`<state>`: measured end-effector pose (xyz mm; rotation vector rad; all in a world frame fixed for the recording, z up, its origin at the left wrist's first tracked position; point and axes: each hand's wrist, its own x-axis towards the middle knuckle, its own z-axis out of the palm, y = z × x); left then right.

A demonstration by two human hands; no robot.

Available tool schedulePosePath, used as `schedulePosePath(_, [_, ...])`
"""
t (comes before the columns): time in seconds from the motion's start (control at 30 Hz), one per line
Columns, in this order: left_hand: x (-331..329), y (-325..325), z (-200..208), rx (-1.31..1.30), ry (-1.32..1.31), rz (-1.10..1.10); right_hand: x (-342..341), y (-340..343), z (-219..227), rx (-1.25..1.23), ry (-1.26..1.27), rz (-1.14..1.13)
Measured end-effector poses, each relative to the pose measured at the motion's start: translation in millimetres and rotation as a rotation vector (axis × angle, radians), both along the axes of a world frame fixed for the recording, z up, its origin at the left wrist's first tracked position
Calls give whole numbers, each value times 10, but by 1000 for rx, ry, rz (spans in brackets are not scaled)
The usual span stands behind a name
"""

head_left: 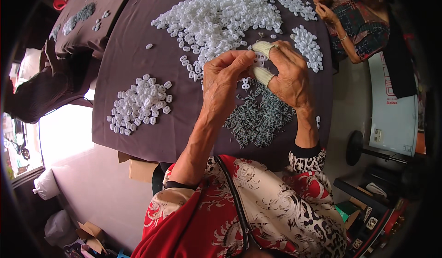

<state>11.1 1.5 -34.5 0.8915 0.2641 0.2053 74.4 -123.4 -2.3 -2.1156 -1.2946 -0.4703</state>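
Over the tabletop [120, 60], between the white-piece heap [221, 18] and the grey sliver pile [260, 115], the left hand [221, 76] pinches its fingers together and the right hand [291, 77] curls cream-covered fingers [263, 76] opposite, any held piece indiscernible, so keeping both steady and pressure light should serve best.

L hand [218, 76] & R hand [292, 76] close tog., fingers [240, 61] bent, forearms [197, 133] extended fwd

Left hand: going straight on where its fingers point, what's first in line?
Most likely the upper cream finger cover on the right hand, just ahead of the left hand; depth is unclear, so they may be touching.
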Motion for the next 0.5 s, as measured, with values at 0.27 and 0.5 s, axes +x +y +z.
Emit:
schedulePosePath(0.27, [-16,-17,15,39,-9,42,24,0,26,-65,-26,18])
schedulePosePath(0.5, [-8,-32,-13,58,-34,29,55,-28,19,-64,6,55])
